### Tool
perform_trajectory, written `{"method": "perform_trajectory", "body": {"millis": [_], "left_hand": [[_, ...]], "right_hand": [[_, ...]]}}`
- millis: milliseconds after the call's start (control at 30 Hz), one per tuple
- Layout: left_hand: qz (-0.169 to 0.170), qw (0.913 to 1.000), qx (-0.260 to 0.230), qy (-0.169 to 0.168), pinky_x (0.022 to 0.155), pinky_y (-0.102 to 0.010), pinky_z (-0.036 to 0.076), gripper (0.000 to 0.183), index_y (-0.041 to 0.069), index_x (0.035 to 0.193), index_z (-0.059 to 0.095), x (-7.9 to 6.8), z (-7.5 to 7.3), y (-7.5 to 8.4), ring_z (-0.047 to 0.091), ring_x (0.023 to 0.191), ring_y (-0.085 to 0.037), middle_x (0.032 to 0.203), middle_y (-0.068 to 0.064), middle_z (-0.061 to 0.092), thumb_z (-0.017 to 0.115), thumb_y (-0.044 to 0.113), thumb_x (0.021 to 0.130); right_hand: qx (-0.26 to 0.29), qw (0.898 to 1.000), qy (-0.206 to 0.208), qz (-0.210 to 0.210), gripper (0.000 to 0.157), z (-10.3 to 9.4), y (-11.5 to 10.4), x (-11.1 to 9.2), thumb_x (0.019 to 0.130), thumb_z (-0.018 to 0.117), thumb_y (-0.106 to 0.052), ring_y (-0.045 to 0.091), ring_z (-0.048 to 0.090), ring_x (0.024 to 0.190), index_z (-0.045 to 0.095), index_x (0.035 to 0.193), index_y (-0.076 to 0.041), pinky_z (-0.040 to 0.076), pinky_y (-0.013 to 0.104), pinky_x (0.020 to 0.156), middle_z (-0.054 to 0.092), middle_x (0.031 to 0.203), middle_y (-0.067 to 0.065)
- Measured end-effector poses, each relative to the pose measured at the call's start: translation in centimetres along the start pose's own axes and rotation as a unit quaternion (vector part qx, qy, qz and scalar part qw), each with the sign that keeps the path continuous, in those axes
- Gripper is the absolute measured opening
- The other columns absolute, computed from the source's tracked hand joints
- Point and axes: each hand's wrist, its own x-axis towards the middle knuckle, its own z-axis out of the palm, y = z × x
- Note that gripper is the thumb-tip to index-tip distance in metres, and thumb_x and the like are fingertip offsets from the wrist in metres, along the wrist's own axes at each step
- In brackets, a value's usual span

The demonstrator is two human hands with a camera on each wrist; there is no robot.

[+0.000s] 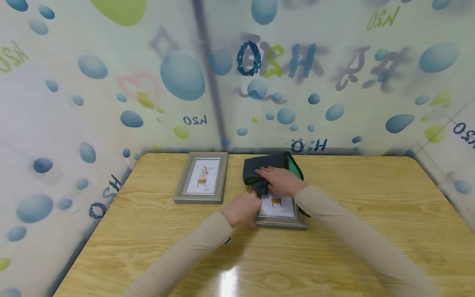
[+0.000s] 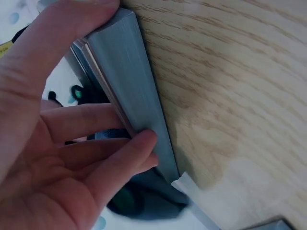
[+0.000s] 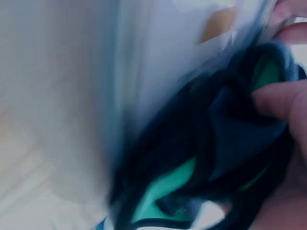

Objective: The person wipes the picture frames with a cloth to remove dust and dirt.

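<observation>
On the table, a silver-grey picture frame (image 1: 282,222) lies face up, its upper part covered by a dark blue folded cloth (image 1: 265,165) with black edging and a green lining. My left hand (image 1: 243,208) grips the frame's left edge; in the left wrist view, the thumb is at a corner and the fingers (image 2: 139,148) lie along the side. My right hand (image 1: 283,181) lies over the cloth. The right wrist view, partly blurred, has the right thumb (image 3: 278,100) pressed into a fold of the dark cloth (image 3: 240,120).
To the left, a second silver-grey picture frame (image 1: 179,198) lies face up with a potted-plant print (image 1: 202,177). The light wood table (image 1: 371,177) meets a pale wall covering (image 1: 334,90) with blue and green drop shapes at its far edge.
</observation>
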Motion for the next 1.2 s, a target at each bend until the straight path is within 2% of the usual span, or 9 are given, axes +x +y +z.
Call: {"method": "perform_trajectory", "body": {"millis": [100, 167, 267, 367, 500, 633, 767, 1000, 1200], "left_hand": [[0.006, 1.0, -0.007, -0.004, 0.073, -0.028, 0.052, 0.038, 0.011, 0.077, 0.067, 0.1, 0.1, -0.1, 0.061, 0.078, -0.016, 0.083, -0.003, 0.063, 0.088, 0.04, 0.067], [0.006, 1.0, -0.003, 0.001, 0.072, -0.028, 0.053, 0.038, 0.011, 0.077, 0.067, 0.1, 0.2, -0.1, 0.061, 0.078, -0.016, 0.083, -0.003, 0.064, 0.088, 0.041, 0.067], [-0.003, 0.9999, 0.005, 0.01, 0.077, -0.028, 0.054, 0.04, 0.009, 0.08, 0.07, 0.0, 0.3, -0.1, 0.064, 0.087, -0.021, 0.099, -0.013, 0.068, 0.088, 0.042, 0.065], [-0.014, 0.9998, 0.001, 0.013, 0.079, -0.028, 0.054, 0.043, 0.007, 0.083, 0.072, -0.1, 0.4, -0.1, 0.063, 0.093, -0.024, 0.112, -0.022, 0.063, 0.089, 0.041, 0.063], [-0.006, 0.9998, 0.003, 0.017, 0.078, -0.028, 0.055, 0.041, 0.009, 0.081, 0.072, 0.0, 0.3, -0.1, 0.064, 0.093, -0.024, 0.113, -0.022, 0.063, 0.089, 0.041, 0.063], [0.002, 0.9999, -0.001, 0.012, 0.072, -0.027, 0.054, 0.038, 0.011, 0.076, 0.069, 0.0, 0.1, -0.1, 0.065, 0.081, -0.019, 0.093, -0.009, 0.069, 0.089, 0.041, 0.064], [0.006, 0.9999, -0.009, 0.01, 0.064, -0.026, 0.052, 0.039, 0.011, 0.075, 0.066, 0.0, 0.0, 0.1, 0.061, 0.07, -0.013, 0.077, 0.0, 0.064, 0.089, 0.041, 0.064], [-0.005, 0.9991, 0.019, 0.036, 0.069, -0.026, 0.055, 0.043, 0.011, 0.073, 0.068, 0.0, 0.0, 0.3, 0.063, 0.076, -0.017, 0.088, -0.009, 0.067, 0.09, 0.045, 0.059], [-0.01, 0.9992, 0.017, 0.036, 0.071, -0.027, 0.056, 0.046, 0.008, 0.08, 0.071, 0.1, 0.1, 0.4, 0.064, 0.08, -0.019, 0.101, -0.019, 0.067, 0.091, 0.044, 0.058]], "right_hand": [[0.034, 0.999, -0.004, -0.026, 0.05, 0.0, -0.1, 0.3, 0.097, 0.054, -0.005, 0.036, 0.042, 0.131, 0.04, 0.145, -0.003, 0.038, 0.047, 0.104, 0.043, 0.143, 0.022], [0.036, 0.999, -0.007, -0.023, 0.049, 0.0, 0.2, 0.0, 0.097, 0.053, -0.005, 0.035, 0.042, 0.131, 0.041, 0.145, -0.003, 0.039, 0.047, 0.103, 0.044, 0.144, 0.021], [0.02, 1.0, -0.003, -0.007, 0.047, 0.0, 1.4, -1.2, 0.095, 0.054, -0.004, 0.034, 0.044, 0.129, 0.046, 0.142, -0.003, 0.042, 0.047, 0.1, 0.046, 0.142, 0.02], [0.003, 1.0, 0.003, 0.025, 0.045, -0.1, 2.4, -2.4, 0.093, 0.057, -0.003, 0.037, 0.047, 0.126, 0.051, 0.137, -0.002, 0.044, 0.049, 0.097, 0.05, 0.138, 0.021], [0.008, 0.999, 0.003, 0.043, 0.045, -0.3, 2.6, -2.7, 0.092, 0.059, -0.002, 0.039, 0.049, 0.124, 0.052, 0.136, -0.001, 0.044, 0.051, 0.096, 0.052, 0.135, 0.022], [0.037, 0.999, -0.004, -0.005, 0.048, -0.1, 1.4, -1.6, 0.094, 0.056, -0.001, 0.039, 0.044, 0.128, 0.047, 0.141, -0.003, 0.042, 0.05, 0.099, 0.047, 0.141, 0.021], [0.052, 0.998, -0.002, -0.037, 0.05, 0.2, 1.2, -1.2, 0.094, 0.055, 0.0, 0.037, 0.043, 0.129, 0.045, 0.143, -0.006, 0.043, 0.05, 0.097, 0.045, 0.143, 0.019], [0.036, 0.999, 0.015, -0.022, 0.05, 0.6, 4.9, -3.8, 0.091, 0.055, 0.004, 0.04, 0.039, 0.132, 0.049, 0.139, -0.005, 0.039, 0.053, 0.1, 0.045, 0.142, 0.02], [0.059, 0.997, 0.054, -0.005, 0.051, 0.9, 7.4, -6.1, 0.085, 0.054, 0.011, 0.047, 0.034, 0.132, 0.052, 0.135, -0.001, 0.035, 0.059, 0.101, 0.045, 0.141, 0.024]]}}
